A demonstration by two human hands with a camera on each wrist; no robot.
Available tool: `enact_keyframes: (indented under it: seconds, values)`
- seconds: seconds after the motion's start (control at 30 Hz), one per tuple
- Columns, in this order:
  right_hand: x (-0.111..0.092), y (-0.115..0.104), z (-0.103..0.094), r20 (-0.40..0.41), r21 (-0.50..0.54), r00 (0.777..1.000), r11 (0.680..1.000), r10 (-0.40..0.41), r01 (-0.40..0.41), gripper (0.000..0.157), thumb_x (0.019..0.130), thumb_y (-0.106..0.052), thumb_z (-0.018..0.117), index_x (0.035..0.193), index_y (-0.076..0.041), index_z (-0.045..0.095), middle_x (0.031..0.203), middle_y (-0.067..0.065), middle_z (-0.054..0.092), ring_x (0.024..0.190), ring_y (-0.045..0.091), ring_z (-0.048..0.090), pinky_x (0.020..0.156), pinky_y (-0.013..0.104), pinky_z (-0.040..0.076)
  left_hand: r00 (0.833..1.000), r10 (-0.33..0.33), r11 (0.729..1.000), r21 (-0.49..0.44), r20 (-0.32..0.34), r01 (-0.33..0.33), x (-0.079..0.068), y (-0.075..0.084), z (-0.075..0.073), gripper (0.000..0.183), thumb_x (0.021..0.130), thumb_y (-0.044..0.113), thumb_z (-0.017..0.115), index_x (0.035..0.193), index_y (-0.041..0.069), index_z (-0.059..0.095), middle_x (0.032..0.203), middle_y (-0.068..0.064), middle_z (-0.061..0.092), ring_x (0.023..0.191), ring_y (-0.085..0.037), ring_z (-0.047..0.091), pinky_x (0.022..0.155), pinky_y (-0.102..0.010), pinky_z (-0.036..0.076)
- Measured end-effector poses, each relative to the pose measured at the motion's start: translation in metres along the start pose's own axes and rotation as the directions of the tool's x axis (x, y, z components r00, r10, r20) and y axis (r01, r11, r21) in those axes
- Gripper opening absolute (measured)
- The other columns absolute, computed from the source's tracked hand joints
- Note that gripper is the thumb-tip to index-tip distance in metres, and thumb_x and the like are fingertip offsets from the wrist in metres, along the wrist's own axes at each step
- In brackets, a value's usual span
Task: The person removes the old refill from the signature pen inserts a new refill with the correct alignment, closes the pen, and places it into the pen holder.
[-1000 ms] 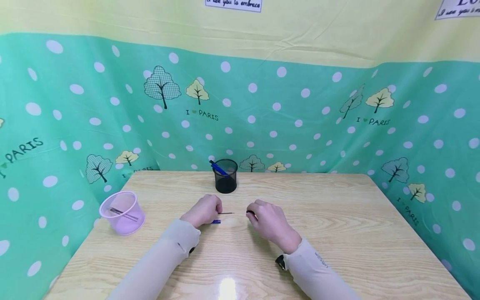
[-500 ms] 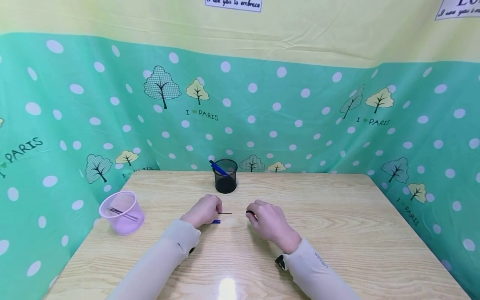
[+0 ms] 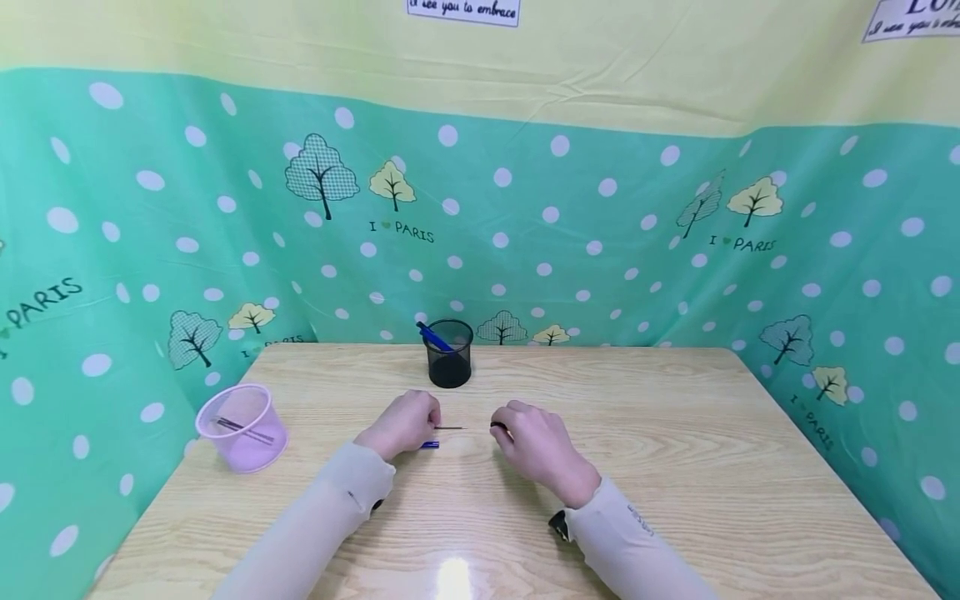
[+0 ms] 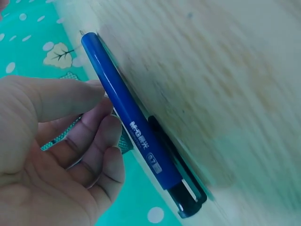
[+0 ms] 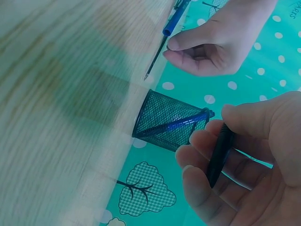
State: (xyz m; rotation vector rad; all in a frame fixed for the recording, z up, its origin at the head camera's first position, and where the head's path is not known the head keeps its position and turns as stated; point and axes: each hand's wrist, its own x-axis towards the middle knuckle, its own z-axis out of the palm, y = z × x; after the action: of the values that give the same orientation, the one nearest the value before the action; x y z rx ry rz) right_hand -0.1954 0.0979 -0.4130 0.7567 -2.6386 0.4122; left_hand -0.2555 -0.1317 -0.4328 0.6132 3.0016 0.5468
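My left hand [image 3: 405,421] is low over the table, thumb and forefinger pinching a thin pen refill [image 5: 154,62] whose tip points right. Right beside that hand lies a blue pen barrel [image 4: 124,101] with a black clip [image 4: 174,157] and white lettering. A short gap away, my right hand [image 3: 542,443] holds a short black pen grip section [image 5: 221,157] between thumb and fingers. The fingers in the right wrist view curl around it, leaving its lower end showing. In the left wrist view most of the refill is hidden behind the barrel.
Behind the hands stands a black mesh pen cup [image 3: 450,371] with a blue pen [image 3: 435,337] in it. A pink mesh basket [image 3: 251,454] with thin dark sticks [image 3: 243,430] is at the left edge. A polka-dot curtain [image 3: 525,242] surrounds the wooden table [image 3: 675,433].
The head view has shifted very slightly. Both hands keep the same hold and place, and the barrel, cup and basket have not moved.
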Motion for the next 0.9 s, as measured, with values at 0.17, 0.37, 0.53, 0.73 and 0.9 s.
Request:
enact_keyframes:
  seconds: [0.17,0.37,0.53,0.73,0.9]
  values:
    - [0.0,0.001,0.0,0.006,-0.003,1.0,1.0,0.002,-0.002,0.005,0.09,-0.021,0.065,0.089,-0.019,0.069,0.078,-0.01,0.058,0.064,0.005,0.053,0.054,0.026,0.044,1.0,-0.01,1.0,0.011,-0.005,0.01,-0.004,-0.002,-0.003,0.015,0.08,-0.001,0.064,0.075,0.013,0.065,0.079,0.003,0.056,0.072,-0.015,0.05,0.069,-0.031,0.045]
    - [0.0,0.0,0.0,0.011,0.003,1.0,1.0,0.006,-0.006,0.005,0.09,-0.02,0.065,0.09,-0.019,0.07,0.079,-0.01,0.058,0.064,0.004,0.053,0.054,0.026,0.044,0.999,0.008,0.999,0.051,-0.042,-0.006,-0.01,-0.005,-0.011,0.011,0.082,0.001,0.065,0.078,0.011,0.066,0.078,0.002,0.056,0.072,-0.015,0.05,0.07,-0.033,0.047]
    - [0.0,0.0,0.0,0.011,0.005,1.0,1.0,0.008,-0.008,0.004,0.09,-0.02,0.066,0.09,-0.019,0.07,0.079,-0.009,0.059,0.065,0.005,0.053,0.055,0.026,0.045,0.998,0.037,0.997,0.065,-0.053,-0.033,-0.019,-0.008,-0.019,0.013,0.081,-0.002,0.063,0.078,0.01,0.068,0.077,0.003,0.057,0.071,-0.014,0.051,0.071,-0.033,0.048]
    - [0.0,0.0,0.001,0.01,-0.005,1.0,1.0,0.0,0.0,0.006,0.09,-0.021,0.065,0.091,-0.018,0.07,0.081,-0.008,0.06,0.067,0.006,0.056,0.056,0.027,0.046,0.994,0.065,0.995,0.085,-0.084,-0.058,-0.028,-0.011,-0.026,0.013,0.08,-0.004,0.062,0.079,0.007,0.068,0.077,0.001,0.058,0.071,-0.014,0.053,0.071,-0.033,0.05]
    - [0.0,0.0,0.0,0.007,0.001,1.0,1.0,-0.002,0.002,0.006,0.09,-0.02,0.065,0.09,-0.018,0.07,0.08,-0.008,0.06,0.066,0.005,0.055,0.055,0.026,0.045,0.992,0.081,0.992,0.106,-0.093,-0.071,-0.035,-0.014,-0.031,0.012,0.079,-0.004,0.063,0.079,0.006,0.068,0.076,0.0,0.058,0.071,-0.014,0.053,0.069,-0.033,0.05]
